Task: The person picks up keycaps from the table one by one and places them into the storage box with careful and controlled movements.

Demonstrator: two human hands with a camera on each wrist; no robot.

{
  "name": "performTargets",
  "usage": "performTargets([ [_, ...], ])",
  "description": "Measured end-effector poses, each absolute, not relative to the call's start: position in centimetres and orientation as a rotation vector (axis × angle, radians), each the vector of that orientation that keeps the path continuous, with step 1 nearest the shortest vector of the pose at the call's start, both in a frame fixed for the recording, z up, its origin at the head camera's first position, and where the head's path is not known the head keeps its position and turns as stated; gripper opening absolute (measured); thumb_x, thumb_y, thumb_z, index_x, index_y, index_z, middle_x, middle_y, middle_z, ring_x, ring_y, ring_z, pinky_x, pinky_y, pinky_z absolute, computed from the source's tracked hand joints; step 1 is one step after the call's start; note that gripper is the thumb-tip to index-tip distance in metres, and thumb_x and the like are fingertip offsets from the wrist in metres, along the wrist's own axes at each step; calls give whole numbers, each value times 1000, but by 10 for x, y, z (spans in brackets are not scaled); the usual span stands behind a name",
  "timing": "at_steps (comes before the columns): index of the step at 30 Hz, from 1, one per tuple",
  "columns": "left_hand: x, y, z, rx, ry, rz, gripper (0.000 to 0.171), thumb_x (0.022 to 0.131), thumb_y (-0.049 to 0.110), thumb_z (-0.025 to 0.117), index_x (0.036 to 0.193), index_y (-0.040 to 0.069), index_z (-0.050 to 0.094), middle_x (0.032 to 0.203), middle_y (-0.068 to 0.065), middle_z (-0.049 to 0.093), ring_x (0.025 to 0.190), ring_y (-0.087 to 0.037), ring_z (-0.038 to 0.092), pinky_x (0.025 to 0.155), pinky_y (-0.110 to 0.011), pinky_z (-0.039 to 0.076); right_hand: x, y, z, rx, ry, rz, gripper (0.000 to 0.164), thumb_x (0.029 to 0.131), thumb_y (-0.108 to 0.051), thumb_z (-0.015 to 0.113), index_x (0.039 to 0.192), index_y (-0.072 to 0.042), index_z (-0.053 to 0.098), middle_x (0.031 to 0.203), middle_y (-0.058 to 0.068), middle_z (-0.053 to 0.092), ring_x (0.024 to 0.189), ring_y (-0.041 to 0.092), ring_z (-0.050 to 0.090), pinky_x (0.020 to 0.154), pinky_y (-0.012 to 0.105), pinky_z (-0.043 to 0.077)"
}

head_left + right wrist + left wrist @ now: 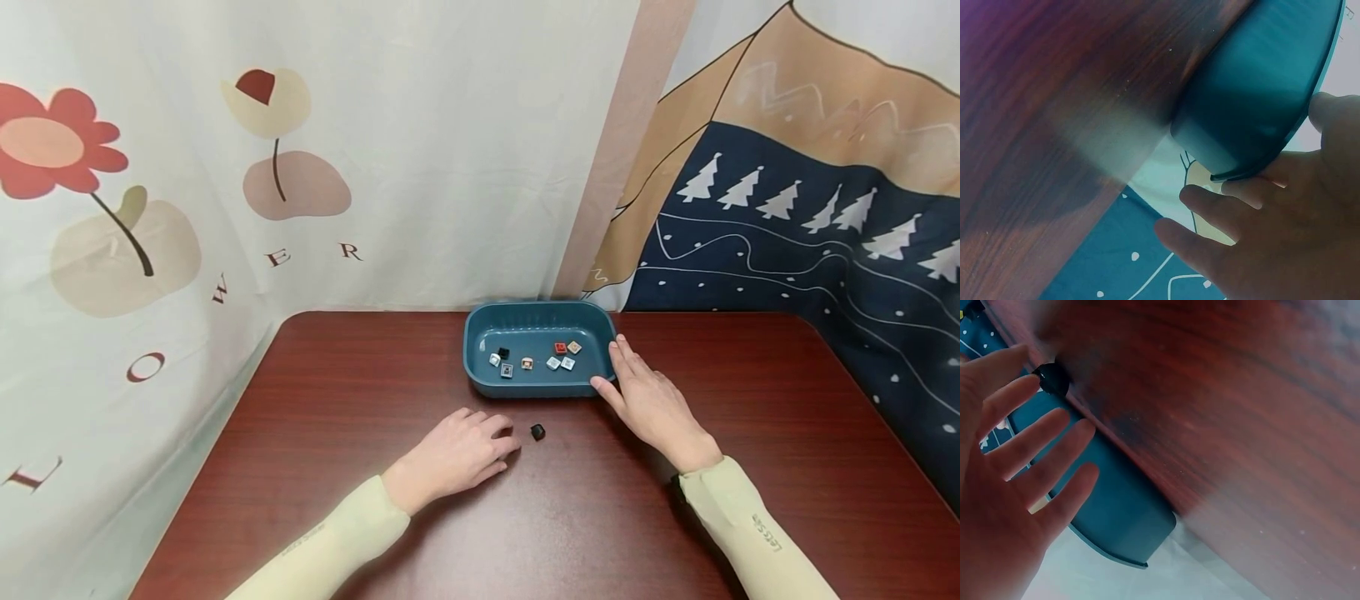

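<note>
A small black keycap point(537, 432) lies on the table in front of the blue tray point(540, 390). My left hand point(459, 454) is just left of this keycap, fingers loosely bent and apart from it in the head view. The left wrist view shows the left hand point(1029, 456) with spread fingers, the black keycap point(1054, 379) beyond the fingertips. At the tray's right front corner, my right hand point(651, 404) touches the rim with thumb and fairly straight fingers. Inside the tray lie several small keycaps, among them a red one point(560, 348) and a black one point(504, 353).
The brown wooden table point(337, 375) carries the tray near its back edge. Behind it hangs a pale curtain point(450, 167) with flower prints, and a dark blue one with trees point(750, 225) hangs at the right.
</note>
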State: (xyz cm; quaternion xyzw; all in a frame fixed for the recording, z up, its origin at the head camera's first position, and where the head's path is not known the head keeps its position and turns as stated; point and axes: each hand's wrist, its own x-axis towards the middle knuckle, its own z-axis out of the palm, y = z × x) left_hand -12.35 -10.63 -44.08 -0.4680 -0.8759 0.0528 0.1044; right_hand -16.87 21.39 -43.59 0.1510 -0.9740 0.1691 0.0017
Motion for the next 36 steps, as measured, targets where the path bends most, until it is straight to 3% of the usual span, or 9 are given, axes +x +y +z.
performTargets([
  [5, -123, -107, -444, -1395, -2528, 212, 8, 97, 25, 72, 102, 28, 77, 107, 4, 70, 93, -18, 67, 82, -33, 53, -169, 214, -436, 477, -3055, 532, 79, 108, -45, 52, 160, 7, 25, 168, 26, 19, 148, 47, 33, 111, 66, 36],
  [19, -121, -112, -443, -1428, -2518, 197, 17, 91, 6, 72, 94, 22, 75, 91, 5, 61, 89, -15, 62, 82, -31, 50, -168, 215, -437, 492, -3036, 540, 78, 109, -45, 50, 160, 8, 24, 168, 26, 18, 149, 46, 32, 112, 65, 36],
  [36, -121, -112, -435, -1423, -2463, 199, 20, 88, 1, 72, 89, 21, 70, 85, 5, 52, 83, -15, 57, 80, -28, 47, -169, 215, -438, 490, -3041, 543, 79, 108, -46, 49, 160, 8, 24, 169, 25, 17, 150, 46, 31, 112, 65, 36],
])
